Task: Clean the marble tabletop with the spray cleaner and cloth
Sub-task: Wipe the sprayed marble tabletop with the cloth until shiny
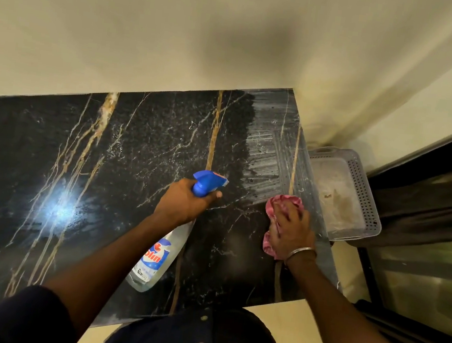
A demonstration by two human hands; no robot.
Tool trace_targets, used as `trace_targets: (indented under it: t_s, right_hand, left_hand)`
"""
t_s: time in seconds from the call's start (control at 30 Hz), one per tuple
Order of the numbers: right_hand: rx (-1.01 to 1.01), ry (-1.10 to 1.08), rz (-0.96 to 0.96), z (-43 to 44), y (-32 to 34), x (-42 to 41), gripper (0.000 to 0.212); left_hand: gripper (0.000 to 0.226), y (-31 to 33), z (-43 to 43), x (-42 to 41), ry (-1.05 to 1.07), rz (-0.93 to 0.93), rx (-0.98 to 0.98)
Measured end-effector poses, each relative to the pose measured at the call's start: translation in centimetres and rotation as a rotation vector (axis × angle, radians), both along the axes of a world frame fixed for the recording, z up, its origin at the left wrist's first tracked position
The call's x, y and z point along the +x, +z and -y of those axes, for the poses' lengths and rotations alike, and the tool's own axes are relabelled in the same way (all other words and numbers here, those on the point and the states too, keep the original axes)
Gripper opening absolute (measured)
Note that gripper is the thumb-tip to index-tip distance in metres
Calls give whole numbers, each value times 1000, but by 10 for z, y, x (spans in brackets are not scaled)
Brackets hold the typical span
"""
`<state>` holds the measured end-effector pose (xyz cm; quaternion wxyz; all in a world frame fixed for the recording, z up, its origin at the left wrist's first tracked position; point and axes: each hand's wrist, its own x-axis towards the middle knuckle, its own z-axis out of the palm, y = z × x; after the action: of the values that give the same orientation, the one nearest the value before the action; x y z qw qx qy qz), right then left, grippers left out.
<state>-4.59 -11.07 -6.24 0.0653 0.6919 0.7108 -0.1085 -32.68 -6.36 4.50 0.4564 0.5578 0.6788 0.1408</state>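
Note:
A black marble tabletop with gold and white veins fills the middle of the view, speckled with spray droplets. My left hand grips the neck of a clear spray bottle with a blue trigger head, its nozzle aimed toward the far right. My right hand presses a crumpled pink cloth flat onto the marble near the right edge. A streaky wiped patch runs from the cloth toward the far right corner.
A grey perforated plastic basket sits just off the table's right edge. A cream wall backs the table. A dark window frame and curtain stand at the right. A light glare shines on the left marble.

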Motion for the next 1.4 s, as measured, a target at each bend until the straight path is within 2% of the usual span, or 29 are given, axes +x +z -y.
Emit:
trace_targets:
  t_s: [0.1, 0.2, 0.27, 0.33, 0.4, 0.43, 0.53, 0.6, 0.7, 0.8, 0.87, 0.93, 1.07, 1.2, 1.27, 1.4]
  right_hand:
    - [33, -117, -48, 0, 9, -18, 55]
    - [47, -167, -36, 1, 14, -62, 60]
    - [18, -33, -49, -4, 12, -98, 63]
    - [-29, 200, -67, -11, 9, -129, 68]
    - [-20, 411, -65, -17, 4, -141, 73]
    - [-8, 450, -73, -18, 5, -140, 75]
    - [12, 370, -104, -20, 3, -108, 69]
    - [-24, 234, -57, -30, -3, -69, 61]
    - [45, -2, -34, -43, -8, -25, 64]
    - [108, -193, -95, -43, 3, -31, 53]
    - [69, -266, -87, -43, 9, -54, 50]
    - [39, -178, -49, -44, 11, -83, 52]
    - [-24, 131, -143, -36, 7, -141, 57]
    - [-36, 337, -133, -39, 4, -141, 56]
    - [-25, 337, -113, -43, 5, -117, 54]
    - [43, 84, -16, -62, -4, -46, 57]
  left_hand:
    - [36, 0, -3, -1, 23, 13, -5]
    - [40, -1, -5, -1, 33, 10, -4]
    - [41, -3, -7, -1, 39, -7, 14]
    - [42, -3, -10, -1, 52, -26, 21]
    - [44, -3, -14, -2, 60, -22, 28]
    - [44, -2, -16, -3, 60, -18, 28]
    - [42, -1, -21, -7, 63, -18, 19]
    - [44, 0, -25, -10, 68, -25, 16]
    - [44, 1, -30, -14, 78, -16, 2]
    - [42, 0, -32, -18, 81, -20, 1]
    - [47, -3, -32, -20, 79, -29, 1]
    - [48, -4, -31, -19, 91, -35, 3]
    - [45, -4, -30, -17, 109, -45, 20]
    - [45, -1, -32, -15, 110, -37, 14]
    - [41, 1, -33, -14, 117, -40, 11]
    - [43, 5, -33, -13, 96, -24, -8]
